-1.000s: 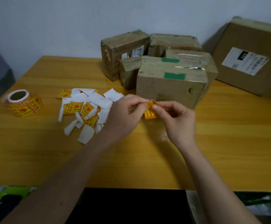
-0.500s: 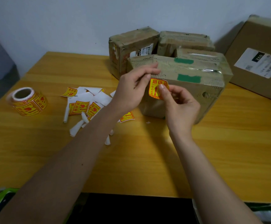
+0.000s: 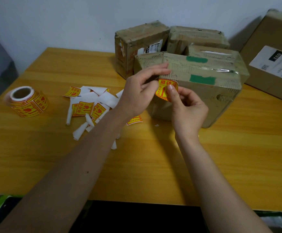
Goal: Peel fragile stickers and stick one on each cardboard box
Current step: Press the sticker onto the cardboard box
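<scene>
A yellow and red fragile sticker (image 3: 164,86) is held up in front of the near face of the closest cardboard box (image 3: 209,96), which carries green tape patches. My right hand (image 3: 185,108) pinches the sticker with thumb and fingers. My left hand (image 3: 141,92) holds its left edge with curled fingers. Whether the sticker touches the box face is unclear. Several more worn boxes (image 3: 137,46) stand behind it. A sticker roll (image 3: 27,101) lies at the table's left.
A heap of cut stickers and white backing scraps (image 3: 90,106) lies left of my left arm. One loose sticker (image 3: 135,120) sits by the box's front corner. A large carton with a shipping label (image 3: 274,59) leans at the far right. The wooden table (image 3: 153,165) ends close to me.
Both hands have carried the sticker up from above the table to the near box's front face. The view has shifted closer to the boxes.
</scene>
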